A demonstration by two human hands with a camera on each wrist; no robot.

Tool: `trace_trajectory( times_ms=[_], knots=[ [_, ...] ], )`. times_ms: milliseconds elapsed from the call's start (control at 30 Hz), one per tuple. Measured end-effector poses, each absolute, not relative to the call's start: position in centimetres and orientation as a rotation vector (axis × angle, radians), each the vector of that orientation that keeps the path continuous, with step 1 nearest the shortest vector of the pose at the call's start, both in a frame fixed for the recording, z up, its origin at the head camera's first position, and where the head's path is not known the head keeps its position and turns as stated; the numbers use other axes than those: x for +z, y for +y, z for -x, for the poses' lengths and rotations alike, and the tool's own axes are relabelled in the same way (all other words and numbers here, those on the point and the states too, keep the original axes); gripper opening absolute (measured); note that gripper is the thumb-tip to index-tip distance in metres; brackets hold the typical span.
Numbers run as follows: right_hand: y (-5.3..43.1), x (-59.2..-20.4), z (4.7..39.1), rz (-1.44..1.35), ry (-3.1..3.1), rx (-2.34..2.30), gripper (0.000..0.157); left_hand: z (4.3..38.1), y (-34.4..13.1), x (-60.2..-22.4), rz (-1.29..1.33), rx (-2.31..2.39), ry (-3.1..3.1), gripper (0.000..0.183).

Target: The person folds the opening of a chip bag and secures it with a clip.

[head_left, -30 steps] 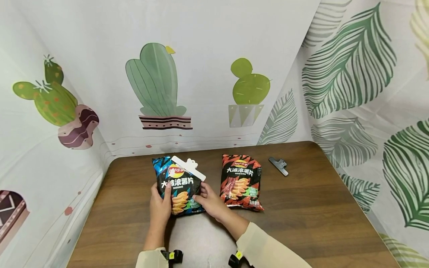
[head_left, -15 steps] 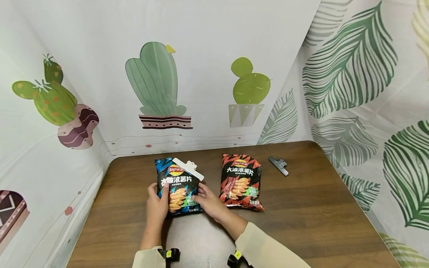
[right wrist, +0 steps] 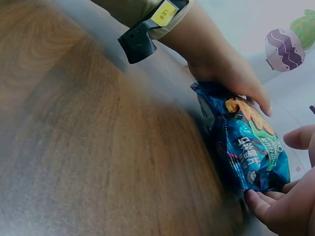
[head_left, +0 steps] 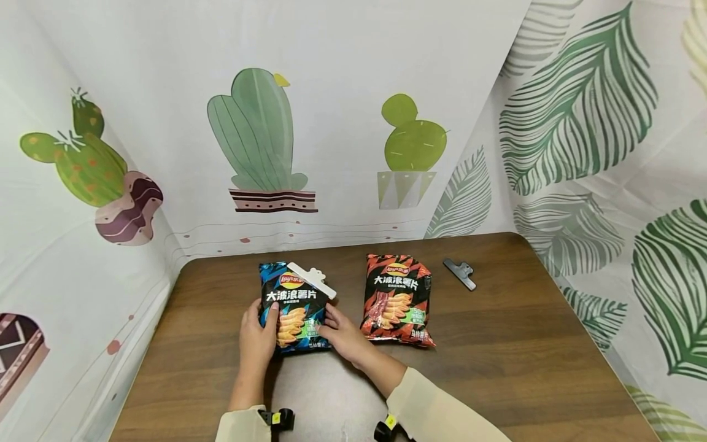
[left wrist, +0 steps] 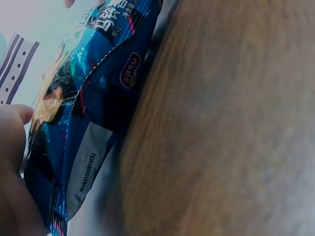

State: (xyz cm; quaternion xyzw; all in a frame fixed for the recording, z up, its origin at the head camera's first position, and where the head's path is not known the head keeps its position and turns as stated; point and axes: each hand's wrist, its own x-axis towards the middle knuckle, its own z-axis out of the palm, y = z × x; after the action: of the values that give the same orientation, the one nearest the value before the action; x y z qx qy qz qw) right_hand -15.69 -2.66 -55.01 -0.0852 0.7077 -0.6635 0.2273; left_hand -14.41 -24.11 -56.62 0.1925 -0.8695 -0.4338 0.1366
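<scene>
A blue and black bag of potato chips [head_left: 283, 307] lies between my two hands, its printed front up. My left hand [head_left: 258, 331] grips its left side, thumb on the front. On the opposite side my right hand [head_left: 345, 336] holds the edge with thumb and fingers. A white bag clip [head_left: 312, 280] sits slantwise across the bag's upper right corner. In the left wrist view the bottom end of the blue bag [left wrist: 98, 103] shows close to the wooden surface. The right wrist view has the right hand's fingers [right wrist: 258, 204] curled under the bag's lower corner.
A red and black bag of potato chips [head_left: 396, 301] lies to the right on the wooden table [head_left: 497, 350]. Farther right is a dark grey bag clip [head_left: 459, 274]. A printed cloth [head_left: 342, 73] hangs behind the table's back edge.
The blue bag has turned slightly and now lies straighter, its top shifted a little to the right. The left hand has moved slightly left. The red bag and grey clip have stayed put.
</scene>
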Motion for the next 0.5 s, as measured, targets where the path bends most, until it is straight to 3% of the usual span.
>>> trace_trajectory(
  times_ms=[500],
  knots=[
    [-2.99,-54.86,15.83,0.213,2.073,-1.722,0.074,14.43,-24.56,-56.53,-0.567,-1.313,-2.544,0.067]
  ],
)
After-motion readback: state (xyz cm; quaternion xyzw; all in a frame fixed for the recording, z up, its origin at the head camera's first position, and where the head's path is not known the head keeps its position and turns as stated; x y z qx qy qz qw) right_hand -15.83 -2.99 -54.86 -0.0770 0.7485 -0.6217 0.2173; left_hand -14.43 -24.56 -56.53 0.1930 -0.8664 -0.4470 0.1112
